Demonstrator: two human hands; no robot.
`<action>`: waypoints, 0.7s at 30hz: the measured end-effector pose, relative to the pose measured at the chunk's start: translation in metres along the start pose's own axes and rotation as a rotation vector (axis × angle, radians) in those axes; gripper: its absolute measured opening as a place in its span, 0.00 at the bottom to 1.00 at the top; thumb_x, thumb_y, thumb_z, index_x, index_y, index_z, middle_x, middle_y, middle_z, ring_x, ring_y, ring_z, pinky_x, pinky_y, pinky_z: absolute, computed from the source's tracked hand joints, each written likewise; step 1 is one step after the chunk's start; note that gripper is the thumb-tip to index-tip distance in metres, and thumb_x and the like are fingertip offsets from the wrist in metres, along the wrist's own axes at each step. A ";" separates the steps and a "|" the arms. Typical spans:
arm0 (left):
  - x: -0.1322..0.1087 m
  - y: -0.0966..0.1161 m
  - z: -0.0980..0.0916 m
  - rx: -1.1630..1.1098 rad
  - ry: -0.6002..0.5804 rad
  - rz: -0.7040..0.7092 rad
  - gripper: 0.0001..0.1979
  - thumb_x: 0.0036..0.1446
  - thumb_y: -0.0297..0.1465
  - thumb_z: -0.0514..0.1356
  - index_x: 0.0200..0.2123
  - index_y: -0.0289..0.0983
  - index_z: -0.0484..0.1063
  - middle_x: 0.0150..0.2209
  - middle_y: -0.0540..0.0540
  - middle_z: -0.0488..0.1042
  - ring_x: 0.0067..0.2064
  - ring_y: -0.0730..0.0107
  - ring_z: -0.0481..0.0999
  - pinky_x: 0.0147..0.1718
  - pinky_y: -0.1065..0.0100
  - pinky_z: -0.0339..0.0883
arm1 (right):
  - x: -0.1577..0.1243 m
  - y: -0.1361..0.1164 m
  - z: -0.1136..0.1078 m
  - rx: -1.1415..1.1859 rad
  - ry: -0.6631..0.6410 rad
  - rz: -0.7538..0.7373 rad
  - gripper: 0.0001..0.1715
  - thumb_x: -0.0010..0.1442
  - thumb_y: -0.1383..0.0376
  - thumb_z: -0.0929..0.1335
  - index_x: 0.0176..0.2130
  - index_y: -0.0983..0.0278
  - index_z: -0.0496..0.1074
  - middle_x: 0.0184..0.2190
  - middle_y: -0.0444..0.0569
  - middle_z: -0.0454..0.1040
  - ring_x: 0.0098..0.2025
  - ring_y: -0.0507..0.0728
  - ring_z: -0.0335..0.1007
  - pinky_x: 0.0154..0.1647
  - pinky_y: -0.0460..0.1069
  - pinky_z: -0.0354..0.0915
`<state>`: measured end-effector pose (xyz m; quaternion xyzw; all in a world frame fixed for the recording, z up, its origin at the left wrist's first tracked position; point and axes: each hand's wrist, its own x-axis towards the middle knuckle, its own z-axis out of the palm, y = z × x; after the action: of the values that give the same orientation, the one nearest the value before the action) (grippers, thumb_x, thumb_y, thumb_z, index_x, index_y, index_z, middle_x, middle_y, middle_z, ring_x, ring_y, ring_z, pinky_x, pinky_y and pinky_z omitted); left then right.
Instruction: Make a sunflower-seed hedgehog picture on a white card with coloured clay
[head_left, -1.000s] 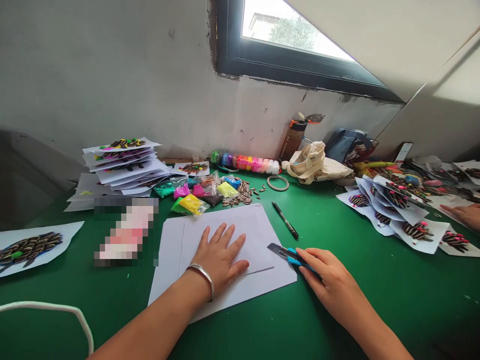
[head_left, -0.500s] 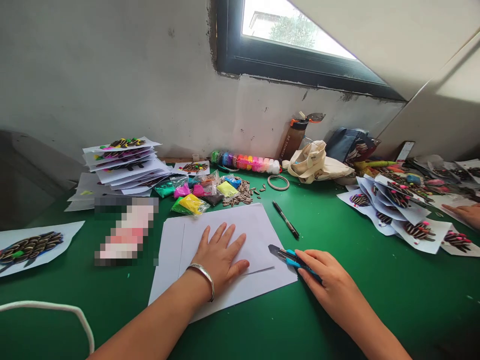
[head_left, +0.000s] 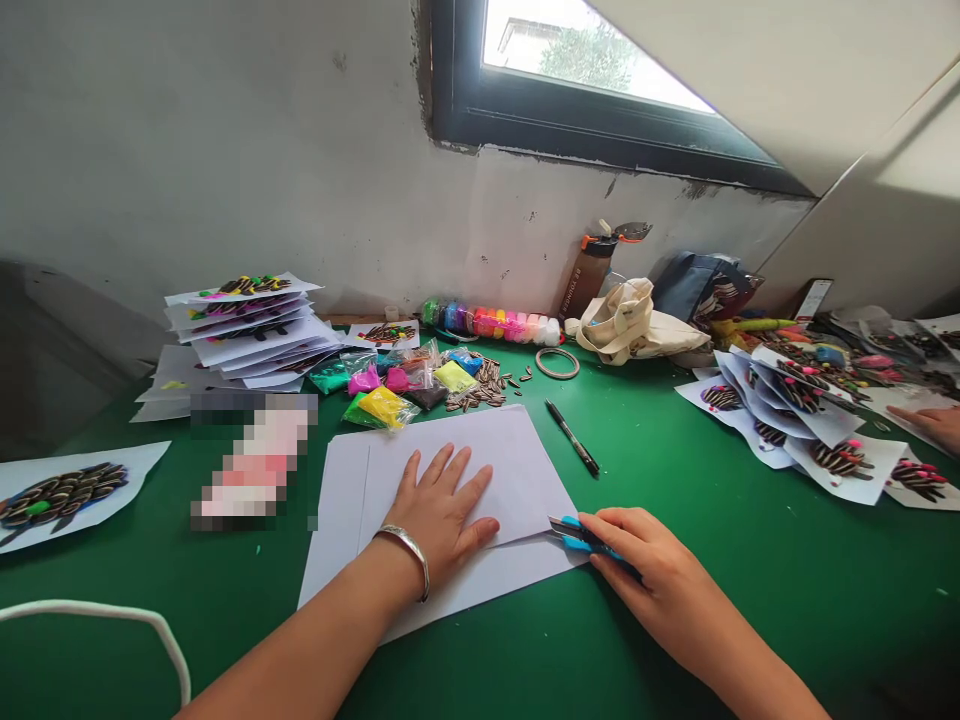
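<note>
White paper sheets (head_left: 517, 450) lie overlapped on the green table (head_left: 480, 670). My left hand (head_left: 442, 510), with a silver bangle at the wrist, rests flat on the top sheet, its fingers spread. At the sheets' right corner, my right hand (head_left: 637, 560) is closed around a blue and black utility knife (head_left: 576, 536). The knife's tip is by the lower right corner of the top sheet, over the sheet beneath. A black pen (head_left: 572, 438) lies on the table just beyond the knife.
Behind the paper are colored clay packets (head_left: 386, 408), sunflower seeds (head_left: 487, 385) and a tape ring (head_left: 557, 363). Seed-decorated papers stand stacked (head_left: 255, 335) at left and lie piled (head_left: 795, 400) at right. Another person's hand (head_left: 934, 422) is at the right edge.
My right hand and the knife have shifted slightly left, and the knife has turned flatter, its tip now lower and by the top sheet's corner. My left hand has stayed in place.
</note>
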<state>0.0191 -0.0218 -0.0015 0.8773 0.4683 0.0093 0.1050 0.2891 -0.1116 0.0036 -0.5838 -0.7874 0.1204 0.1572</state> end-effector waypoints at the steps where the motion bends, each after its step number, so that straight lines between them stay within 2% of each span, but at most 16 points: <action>1: 0.000 0.000 0.000 -0.003 -0.002 0.000 0.29 0.60 0.50 0.45 0.62 0.49 0.54 0.66 0.42 0.50 0.66 0.50 0.43 0.59 0.39 0.31 | 0.000 0.000 -0.001 0.007 -0.003 -0.004 0.20 0.63 0.65 0.61 0.54 0.54 0.66 0.47 0.51 0.70 0.46 0.58 0.68 0.45 0.53 0.69; 10: -0.001 0.000 0.000 -0.013 0.013 0.004 0.28 0.60 0.50 0.45 0.62 0.49 0.54 0.66 0.42 0.50 0.66 0.50 0.43 0.59 0.39 0.31 | -0.004 0.014 -0.002 -0.081 0.104 0.081 0.18 0.62 0.62 0.63 0.51 0.56 0.70 0.46 0.51 0.71 0.47 0.59 0.68 0.45 0.53 0.70; 21: 0.000 0.001 -0.002 -0.013 -0.008 -0.004 0.29 0.60 0.50 0.45 0.62 0.49 0.54 0.66 0.41 0.49 0.66 0.50 0.43 0.59 0.39 0.31 | -0.001 0.015 0.000 -0.113 0.136 0.090 0.18 0.61 0.60 0.63 0.51 0.56 0.70 0.45 0.49 0.72 0.46 0.58 0.69 0.45 0.52 0.70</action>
<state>0.0197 -0.0224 0.0004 0.8757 0.4695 0.0086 0.1124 0.3030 -0.1084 -0.0023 -0.6334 -0.7534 0.0428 0.1713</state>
